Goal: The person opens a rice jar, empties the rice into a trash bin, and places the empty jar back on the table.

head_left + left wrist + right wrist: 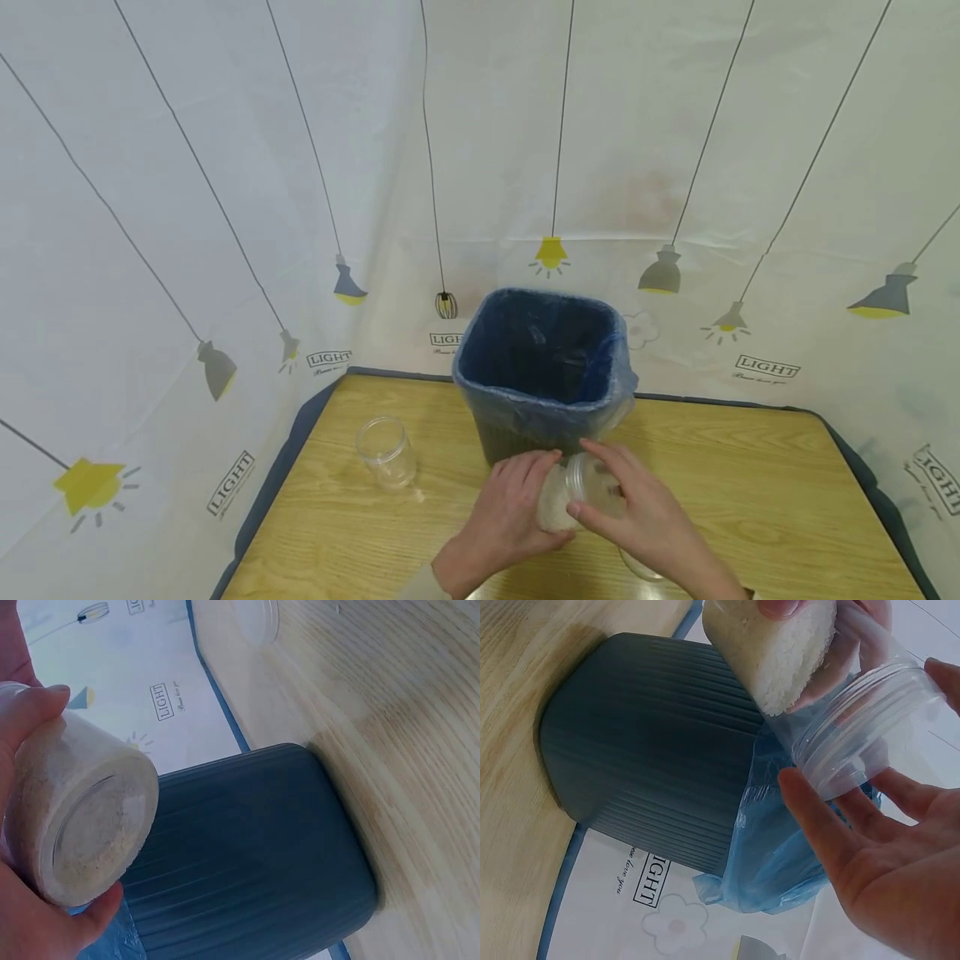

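A clear plastic jar (553, 500) lies tilted on its side in front of the bin, its mouth end toward the right. White grains like rice (780, 656) fill its lower part. My left hand (512, 510) grips the jar's body, thumb and fingers wrapped round it near the base. With thumb and fingers spread round the rim, my right hand (651, 518) holds the clear ridged lid (870, 724) at the mouth. In the left wrist view the jar's round base (105, 829) faces the camera.
Just beyond the hands stands a dark blue bin (517, 425) with a blue plastic liner (780, 832). To its left is a clear jar (387, 454). Another clear round rim (637, 571) shows partly under my right wrist. A printed sheet (750, 167) surrounds the wooden table (772, 475).
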The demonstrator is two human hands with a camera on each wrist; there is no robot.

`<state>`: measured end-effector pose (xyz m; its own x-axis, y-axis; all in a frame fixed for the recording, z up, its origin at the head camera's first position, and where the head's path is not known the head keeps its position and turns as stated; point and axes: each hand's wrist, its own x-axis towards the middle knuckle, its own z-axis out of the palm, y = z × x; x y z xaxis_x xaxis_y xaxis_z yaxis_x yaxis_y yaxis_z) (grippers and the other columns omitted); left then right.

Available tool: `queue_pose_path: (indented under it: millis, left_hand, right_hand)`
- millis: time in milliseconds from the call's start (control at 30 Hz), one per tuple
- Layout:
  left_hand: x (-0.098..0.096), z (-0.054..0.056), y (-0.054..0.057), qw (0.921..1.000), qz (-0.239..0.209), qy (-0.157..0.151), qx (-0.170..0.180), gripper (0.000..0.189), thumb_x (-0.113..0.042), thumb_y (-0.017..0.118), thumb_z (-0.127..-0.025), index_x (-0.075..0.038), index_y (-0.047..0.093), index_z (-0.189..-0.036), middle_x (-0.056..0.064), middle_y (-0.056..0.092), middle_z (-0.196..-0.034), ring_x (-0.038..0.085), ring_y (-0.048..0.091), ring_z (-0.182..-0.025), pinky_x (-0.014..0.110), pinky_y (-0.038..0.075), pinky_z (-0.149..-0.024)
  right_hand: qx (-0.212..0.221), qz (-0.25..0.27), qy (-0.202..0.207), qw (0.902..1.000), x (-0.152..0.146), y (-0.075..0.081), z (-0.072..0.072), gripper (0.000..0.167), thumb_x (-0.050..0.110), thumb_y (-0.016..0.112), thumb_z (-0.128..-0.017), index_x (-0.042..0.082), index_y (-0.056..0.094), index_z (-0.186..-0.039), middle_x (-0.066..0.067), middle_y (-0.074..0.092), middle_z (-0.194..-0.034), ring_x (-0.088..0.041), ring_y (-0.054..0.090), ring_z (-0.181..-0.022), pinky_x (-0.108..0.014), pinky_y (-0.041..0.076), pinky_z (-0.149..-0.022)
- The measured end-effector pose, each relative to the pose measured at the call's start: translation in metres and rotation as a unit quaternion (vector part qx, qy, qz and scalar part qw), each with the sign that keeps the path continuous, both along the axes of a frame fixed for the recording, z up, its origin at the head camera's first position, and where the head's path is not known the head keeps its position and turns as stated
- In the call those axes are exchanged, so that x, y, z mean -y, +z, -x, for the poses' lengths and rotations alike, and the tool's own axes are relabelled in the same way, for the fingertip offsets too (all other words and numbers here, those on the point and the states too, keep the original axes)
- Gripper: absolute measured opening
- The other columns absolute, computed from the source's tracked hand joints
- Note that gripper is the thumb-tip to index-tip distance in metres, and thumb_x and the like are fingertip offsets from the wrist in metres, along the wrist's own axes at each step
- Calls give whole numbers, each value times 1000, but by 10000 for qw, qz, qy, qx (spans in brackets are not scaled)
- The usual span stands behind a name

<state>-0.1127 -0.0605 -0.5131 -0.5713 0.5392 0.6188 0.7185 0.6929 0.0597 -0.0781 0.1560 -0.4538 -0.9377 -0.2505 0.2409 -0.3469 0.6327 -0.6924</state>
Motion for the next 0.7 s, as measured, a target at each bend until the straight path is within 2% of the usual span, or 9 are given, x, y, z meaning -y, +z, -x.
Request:
queue_pose_path:
  millis: [267, 400, 533, 700]
  left_hand:
    - [3, 0, 8, 9988, -51, -225, 435, 101, -54, 96, -58, -10, 55, -139, 2, 64, -127, 17, 63, -111, 36, 54, -89]
    - [5, 2, 9, 9967, -73, -407, 697, 101, -52, 97, -59, -11, 54, -140, 1, 64, -128, 17, 63, -112, 35, 54, -91]
    - [7, 4, 11, 9943, 5, -568, 906, 101, -52, 96, -59, -10, 52, -141, 1, 64, -128, 17, 63, -111, 34, 54, -91]
    - [10, 6, 16, 9882, 40, -843, 1275, 99, -52, 94, -63, -10, 51, -142, 2, 63, -129, 16, 63, -110, 33, 54, -90]
  right_hand:
    - [-638, -41, 389, 9972, -4, 0, 0, 71, 39, 85, -85, 15, 56, -146, 1, 58, -137, -21, 62, -115, -37, 59, -83]
    - [-919, -235, 479, 9943, -7, 0, 0, 73, 38, 87, -83, 15, 57, -145, 1, 58, -139, -22, 61, -119, -43, 58, -85]
    - [-1066, -378, 560, 9920, -9, -1, 1, 75, 39, 88, -81, 17, 57, -145, 2, 56, -142, -23, 61, -123, -47, 57, -88]
    - [-1241, -415, 757, 9885, -11, -2, 1, 77, 38, 90, -79, 20, 57, -146, 5, 54, -144, -20, 60, -123, -43, 57, -88]
